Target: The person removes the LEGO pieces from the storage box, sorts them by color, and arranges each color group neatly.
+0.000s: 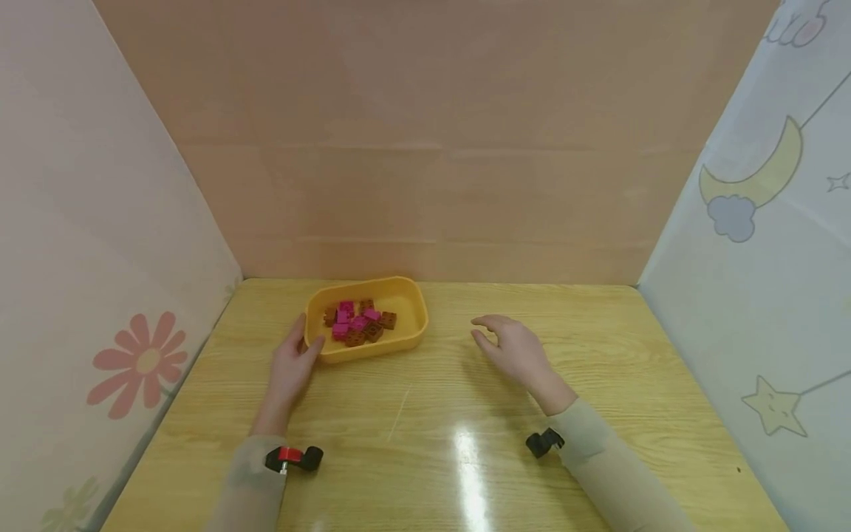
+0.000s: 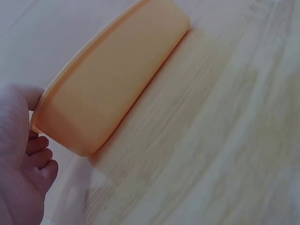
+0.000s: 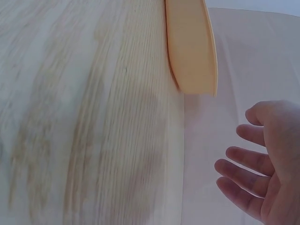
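Observation:
A yellow plastic tray [image 1: 410, 314] stands at the back left of the table, slightly turned. Inside it lie several pink toy bricks [image 1: 340, 332] and brown toy bricks [image 1: 388, 320], heaped toward its left half. My left hand [image 1: 292, 369] grips the tray's left end, with the thumb at the rim. In the left wrist view, the left hand's [image 2: 18, 150] other fingers curl at the end of the tray [image 2: 112, 79], partly hidden. To the right of the tray and apart from it, my right hand [image 1: 518, 353] hovers over the table with loosely bent fingers, holding nothing.
The wooden table [image 1: 399, 421] ends at a plain brown back wall [image 1: 425, 162]. Patterned panels close in the left side [image 1: 80, 222] and the right side [image 1: 751, 295]. Each wrist carries a small black camera mount [image 1: 545, 442].

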`<control>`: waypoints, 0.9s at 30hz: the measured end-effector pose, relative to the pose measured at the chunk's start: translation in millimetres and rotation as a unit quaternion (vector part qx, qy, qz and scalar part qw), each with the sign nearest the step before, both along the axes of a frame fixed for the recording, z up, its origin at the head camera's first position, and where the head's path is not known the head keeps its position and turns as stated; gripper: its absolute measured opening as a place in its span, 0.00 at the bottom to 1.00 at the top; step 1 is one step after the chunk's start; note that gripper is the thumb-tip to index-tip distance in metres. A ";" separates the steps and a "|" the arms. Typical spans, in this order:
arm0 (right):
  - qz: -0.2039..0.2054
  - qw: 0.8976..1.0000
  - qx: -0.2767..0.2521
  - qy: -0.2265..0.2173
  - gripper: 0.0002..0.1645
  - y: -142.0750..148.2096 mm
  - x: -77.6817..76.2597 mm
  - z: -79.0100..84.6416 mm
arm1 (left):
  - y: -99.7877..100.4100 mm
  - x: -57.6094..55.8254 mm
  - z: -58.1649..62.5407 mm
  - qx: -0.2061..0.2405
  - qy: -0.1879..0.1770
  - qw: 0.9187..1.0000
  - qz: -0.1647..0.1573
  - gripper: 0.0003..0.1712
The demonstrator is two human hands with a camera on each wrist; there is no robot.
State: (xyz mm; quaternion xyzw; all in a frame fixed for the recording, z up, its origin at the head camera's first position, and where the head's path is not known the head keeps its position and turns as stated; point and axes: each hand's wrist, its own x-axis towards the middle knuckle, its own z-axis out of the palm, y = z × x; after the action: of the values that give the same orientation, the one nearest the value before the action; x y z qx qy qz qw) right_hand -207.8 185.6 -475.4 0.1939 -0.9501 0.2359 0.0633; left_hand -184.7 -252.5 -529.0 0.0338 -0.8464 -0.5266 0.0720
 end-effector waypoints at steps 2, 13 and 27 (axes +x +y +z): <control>0.001 1.000 0.001 0.005 0.23 -1.5 -0.8 0.4 | 4.9 -3.4 0.1 0.003 0.001 1.000 -0.009 0.44; 0.015 1.000 -0.007 0.022 0.21 -12.4 -3.3 3.4 | 30.0 -13.4 -0.6 0.008 0.019 0.999 -0.049 0.41; 0.031 0.997 -0.055 0.054 0.18 -40.3 -9.1 7.9 | 37.5 -17.7 -2.6 0.030 0.024 0.998 -0.058 0.40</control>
State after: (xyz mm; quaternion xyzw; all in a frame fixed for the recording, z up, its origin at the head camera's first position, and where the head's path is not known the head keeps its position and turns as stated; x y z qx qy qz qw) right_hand -216.9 145.3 -467.4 0.2317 -0.9245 0.2790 0.1176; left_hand -202.5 -214.9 -531.6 -0.0255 -0.8287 -0.5559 0.0602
